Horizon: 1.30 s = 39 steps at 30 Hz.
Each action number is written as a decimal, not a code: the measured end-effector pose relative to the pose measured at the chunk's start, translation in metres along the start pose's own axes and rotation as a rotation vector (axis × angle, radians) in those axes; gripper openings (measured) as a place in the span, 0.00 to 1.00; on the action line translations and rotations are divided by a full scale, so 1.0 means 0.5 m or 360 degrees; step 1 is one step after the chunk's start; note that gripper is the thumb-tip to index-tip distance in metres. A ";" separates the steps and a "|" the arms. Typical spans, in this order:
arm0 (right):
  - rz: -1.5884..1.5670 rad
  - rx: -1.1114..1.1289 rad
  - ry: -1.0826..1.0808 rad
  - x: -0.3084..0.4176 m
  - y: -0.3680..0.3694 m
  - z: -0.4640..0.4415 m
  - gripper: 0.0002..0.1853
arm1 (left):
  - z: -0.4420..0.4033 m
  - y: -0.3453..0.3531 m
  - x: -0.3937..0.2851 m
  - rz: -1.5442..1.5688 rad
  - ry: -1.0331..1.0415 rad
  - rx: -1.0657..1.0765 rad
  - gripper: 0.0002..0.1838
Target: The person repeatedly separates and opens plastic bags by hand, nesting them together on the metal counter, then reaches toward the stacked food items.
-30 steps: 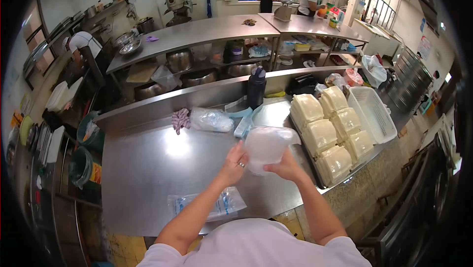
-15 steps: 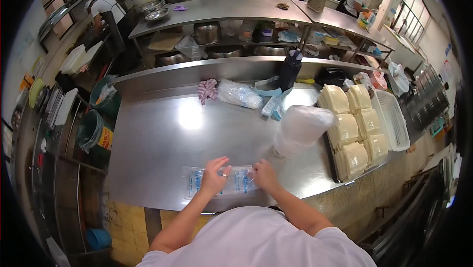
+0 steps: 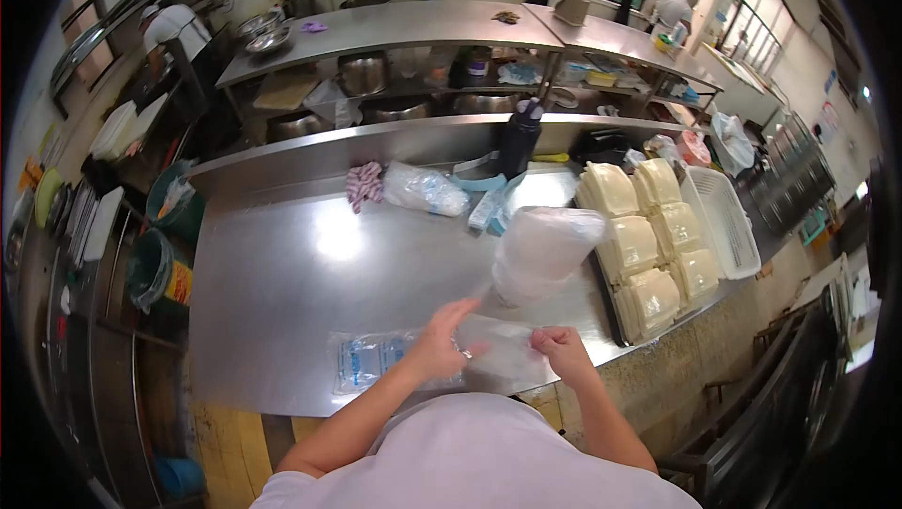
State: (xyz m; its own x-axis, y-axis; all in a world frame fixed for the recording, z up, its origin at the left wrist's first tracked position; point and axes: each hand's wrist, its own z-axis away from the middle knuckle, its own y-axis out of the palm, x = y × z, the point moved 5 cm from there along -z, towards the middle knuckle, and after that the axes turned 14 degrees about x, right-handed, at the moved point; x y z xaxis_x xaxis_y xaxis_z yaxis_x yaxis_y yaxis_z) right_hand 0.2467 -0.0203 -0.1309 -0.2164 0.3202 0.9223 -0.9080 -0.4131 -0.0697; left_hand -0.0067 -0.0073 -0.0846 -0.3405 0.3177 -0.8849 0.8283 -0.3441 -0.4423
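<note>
A flat clear plastic packet with blue print [image 3: 357,365] lies near the front edge of the steel table. My left hand [image 3: 440,349], a ring on one finger, rests over its right end with fingers stretched and apart. From beneath that hand a thin clear plastic bag [image 3: 505,344] stretches to the right. My right hand [image 3: 562,351] pinches the bag's far end between thumb and fingers. Just beyond the bag stands a tall stack wrapped in cloudy plastic [image 3: 545,250]; its contents are hard to make out.
Pale, plastic-wrapped square stacks [image 3: 648,297] sit on a dark tray at right, beside a white basket [image 3: 723,227]. Toward the back are a striped cloth [image 3: 364,186], a plastic-wrapped bundle [image 3: 423,189] and a dark bottle [image 3: 520,138]. Two people work farther off.
My right hand has moved right, drawing the clear bag out from the packet. My left hand has shifted right along the packet. The whole view has turned slightly.
</note>
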 end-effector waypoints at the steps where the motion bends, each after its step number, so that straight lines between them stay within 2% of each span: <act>1: -0.0099 0.0032 -0.0063 0.035 0.005 0.014 0.14 | -0.023 0.022 -0.020 0.0167 -0.0030 0.0172 0.20; 2: -0.0197 0.0065 -0.0129 0.058 0.005 0.021 0.14 | -0.042 0.043 -0.032 0.0330 -0.0063 0.0348 0.19; 5: 0.0157 -0.0144 -0.0427 0.093 -0.029 0.028 0.13 | -0.090 0.095 0.003 0.0636 -0.0531 0.0663 0.15; 8: 0.0075 -0.0528 -0.0443 0.138 -0.054 0.059 0.12 | -0.108 0.098 -0.006 0.0545 -0.0618 0.0657 0.11; 11: 0.0099 -0.0636 -0.0485 0.146 -0.059 0.072 0.14 | -0.123 0.092 -0.056 0.0512 -0.0131 0.0518 0.12; 14: 0.0377 -0.0656 -0.0583 0.160 -0.058 0.075 0.21 | -0.130 0.080 -0.117 0.0508 0.0130 0.0343 0.13; 17: 0.0256 -0.0493 -0.0576 0.149 -0.048 0.061 0.25 | -0.138 0.114 -0.128 0.0958 0.0125 0.0532 0.11; 20: 0.0110 -0.0405 -0.0490 0.165 -0.041 0.059 0.26 | -0.144 0.132 -0.114 0.1049 0.0203 0.0529 0.09; 23: 0.0170 -0.0371 -0.0269 0.139 -0.053 0.050 0.27 | -0.142 0.131 -0.114 0.1477 0.0068 0.0594 0.08; 26: -0.0047 -0.0463 -0.0426 0.161 -0.076 0.046 0.21 | -0.137 0.133 -0.134 0.2210 0.0132 0.0709 0.08; 29: -0.1087 -0.0214 -0.0597 0.196 -0.106 0.044 0.17 | -0.141 0.102 -0.178 0.2125 -0.0132 0.0801 0.09; 30: -0.1352 -0.0018 -0.0681 0.244 -0.107 0.060 0.13 | -0.147 0.093 -0.178 0.2082 -0.0223 0.1001 0.08; 32: -0.1751 0.0543 -0.0746 0.286 -0.142 0.053 0.13 | -0.155 0.058 -0.171 0.1979 -0.0410 0.1389 0.08; 33: -0.1940 0.0831 -0.0767 0.312 -0.155 0.050 0.14 | -0.179 0.017 -0.173 0.1847 -0.0188 0.1314 0.10; 34: -0.1737 0.0595 -0.0731 0.336 -0.179 0.034 0.13 | -0.211 -0.020 -0.183 0.1711 0.0029 0.1237 0.12; 36: -0.1321 0.0134 -0.0638 0.381 -0.217 0.015 0.14 | -0.293 -0.084 -0.190 0.1867 0.0023 0.0581 0.14; 37: -0.1175 0.0004 -0.0599 0.363 -0.227 -0.017 0.13 | -0.329 -0.109 -0.217 0.1762 -0.0261 0.0521 0.16; 38: -0.1023 -0.0124 -0.0563 0.325 -0.245 -0.080 0.12 | -0.360 -0.109 -0.176 0.1735 -0.0669 0.0488 0.17; 39: -0.0865 -0.0249 -0.0532 0.297 -0.260 -0.133 0.11 | -0.376 -0.079 -0.124 0.1845 -0.0731 0.0494 0.15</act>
State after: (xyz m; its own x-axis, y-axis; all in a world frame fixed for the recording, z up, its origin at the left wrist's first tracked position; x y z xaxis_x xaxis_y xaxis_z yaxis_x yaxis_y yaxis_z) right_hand 0.3090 0.1377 -0.0101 0.3881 0.1555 0.9084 -0.9035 -0.1305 0.4083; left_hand 0.0653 0.1527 0.0155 0.3329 -0.6147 -0.7151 0.6254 -0.4236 0.6553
